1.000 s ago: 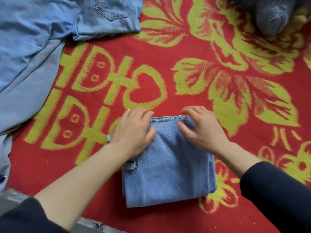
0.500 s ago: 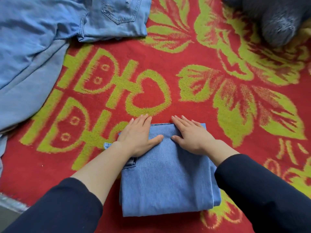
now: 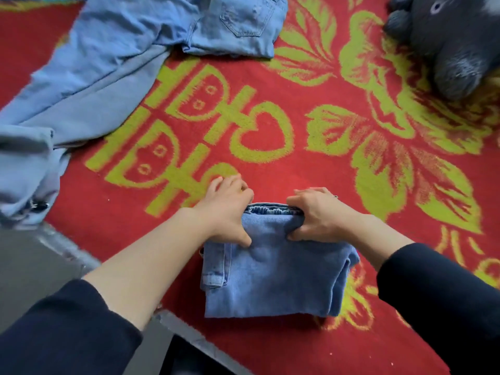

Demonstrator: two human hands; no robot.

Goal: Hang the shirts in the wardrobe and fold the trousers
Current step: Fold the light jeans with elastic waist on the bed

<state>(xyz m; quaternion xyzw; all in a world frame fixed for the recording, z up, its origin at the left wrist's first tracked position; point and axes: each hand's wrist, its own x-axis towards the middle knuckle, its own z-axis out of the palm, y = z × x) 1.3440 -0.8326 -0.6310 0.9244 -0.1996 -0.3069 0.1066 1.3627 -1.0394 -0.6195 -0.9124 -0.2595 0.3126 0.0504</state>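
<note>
A pair of blue denim trousers [image 3: 276,277], folded into a compact square, lies on the red and green blanket in front of me. My left hand [image 3: 227,212] grips the far left corner of the fold, thumb on top and fingers curled under the edge. My right hand [image 3: 316,215] grips the far right corner the same way. The elastic waistband shows between the two hands, and that far edge looks slightly raised. More light blue denim garments [image 3: 108,63] lie spread out at the upper left, one showing a back pocket [image 3: 243,20].
The red blanket [image 3: 324,163] with green floral and character patterns covers the bed. A dark grey plush toy [image 3: 446,41] sits at the upper right. The bed's edge and grey floor [image 3: 32,266] run along the lower left.
Both hands went from lying flat on top of the folded trousers to gripping its far edge at the two corners. The view has shifted, with more of the bed edge showing.
</note>
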